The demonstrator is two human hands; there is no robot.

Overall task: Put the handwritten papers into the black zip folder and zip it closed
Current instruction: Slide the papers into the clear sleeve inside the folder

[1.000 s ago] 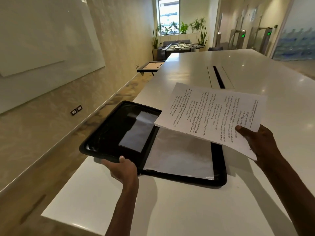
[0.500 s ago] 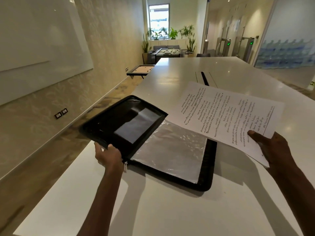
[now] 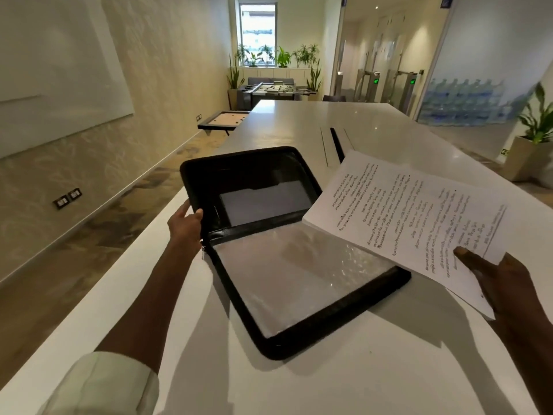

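Bright, sharp wide-angle view; edges bend, soft shadows on table (image 3: 374,378).

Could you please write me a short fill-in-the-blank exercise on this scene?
1. The right hand holds the ____ above the folder.
2. The folder lies ____ on the table.
3. The left hand grips the folder's ____ half.

Missing words: papers; open; raised

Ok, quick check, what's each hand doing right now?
Left hand: grips the raised cover edge of the black zip folder, holding it open.
Right hand: pinches the handwritten papers above the folder.
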